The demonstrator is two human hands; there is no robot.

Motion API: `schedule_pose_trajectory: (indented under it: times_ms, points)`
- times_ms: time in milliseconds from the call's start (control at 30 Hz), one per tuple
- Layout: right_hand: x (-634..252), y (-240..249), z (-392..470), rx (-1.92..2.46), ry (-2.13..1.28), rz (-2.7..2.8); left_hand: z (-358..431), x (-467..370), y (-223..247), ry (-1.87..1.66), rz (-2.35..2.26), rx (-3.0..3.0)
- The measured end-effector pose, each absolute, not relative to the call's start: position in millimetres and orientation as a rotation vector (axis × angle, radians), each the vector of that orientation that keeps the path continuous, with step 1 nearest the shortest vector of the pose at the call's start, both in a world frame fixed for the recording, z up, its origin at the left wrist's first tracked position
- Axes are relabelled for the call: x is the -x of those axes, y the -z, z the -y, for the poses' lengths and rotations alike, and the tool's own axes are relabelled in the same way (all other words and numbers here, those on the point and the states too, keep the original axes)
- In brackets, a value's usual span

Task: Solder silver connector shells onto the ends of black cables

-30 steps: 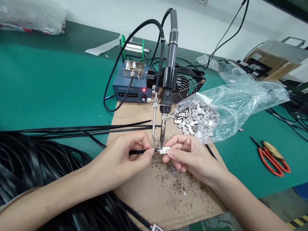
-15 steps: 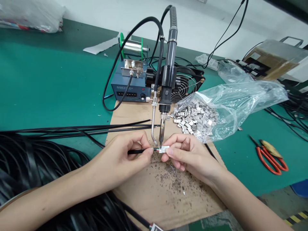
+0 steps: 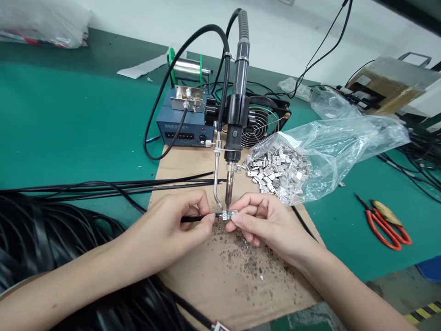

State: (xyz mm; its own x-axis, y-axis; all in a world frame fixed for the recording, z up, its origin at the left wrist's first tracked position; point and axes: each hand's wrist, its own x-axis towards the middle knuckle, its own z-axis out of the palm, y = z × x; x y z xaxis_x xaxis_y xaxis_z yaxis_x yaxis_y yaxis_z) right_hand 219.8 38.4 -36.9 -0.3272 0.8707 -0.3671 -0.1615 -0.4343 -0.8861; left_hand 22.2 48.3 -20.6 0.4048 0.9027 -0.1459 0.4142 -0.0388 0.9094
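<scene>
Between thumb and fingers, my left hand (image 3: 182,218) pinches a black cable (image 3: 193,219) close to its stripped end. My right hand (image 3: 263,218) grips a small silver USB connector (image 3: 230,214) by its right end. The cable's wire ends meet the connector's left end, directly under the tip of an upright soldering iron (image 3: 228,186). A thin bent solder feed tube (image 3: 216,179) comes down just left of the iron, its end close to the joint. Whether the tip touches the metal is too small to tell.
Solder specks dot the cardboard sheet (image 3: 193,294). Behind stand a blue solder station (image 3: 179,126), a solder spool (image 3: 187,69) and a fan (image 3: 258,126). A clear bag of connectors (image 3: 279,168) lies right, beyond it red-handled cutters (image 3: 384,225). Coiled black cables (image 3: 69,239) fill the left.
The connector has turned slightly in my right fingers and shifted a little left with the cable. The whole view has also slid slightly. Both hands keep their grips.
</scene>
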Motion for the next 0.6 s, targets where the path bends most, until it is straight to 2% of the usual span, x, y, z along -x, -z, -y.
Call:
schedule_pose_trajectory:
  times_ms: [600]
  points:
    - [-222.1,35.9,-39.6,1.114,-1.932,0.983,-42.2,-26.1,19.8,-0.715,-1.132,-1.537]
